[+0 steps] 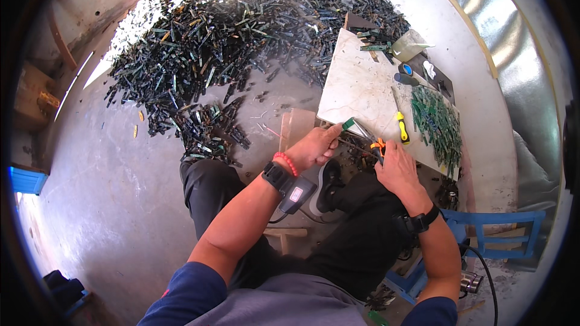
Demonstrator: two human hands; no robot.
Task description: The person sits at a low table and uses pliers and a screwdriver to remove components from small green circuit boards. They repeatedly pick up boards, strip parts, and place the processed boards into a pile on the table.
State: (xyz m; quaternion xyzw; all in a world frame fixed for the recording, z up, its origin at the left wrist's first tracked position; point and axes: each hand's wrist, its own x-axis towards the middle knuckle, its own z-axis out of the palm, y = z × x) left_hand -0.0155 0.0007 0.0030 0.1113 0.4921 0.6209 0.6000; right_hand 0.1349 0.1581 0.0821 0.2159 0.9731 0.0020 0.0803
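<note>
So, left hand (316, 147) has a small green strip (348, 124) pinched between thumb and finger, poking out toward the right hand. Right hand (397, 169) is wrapped around orange-handled pliers (377, 145), nose right at the strip; can't tell if it's biting. Yellow screwdriver (402, 127) lies just beyond the right hand, loose green strips (436, 125) farther right, big dark heap (199, 48) well past the left.
</note>
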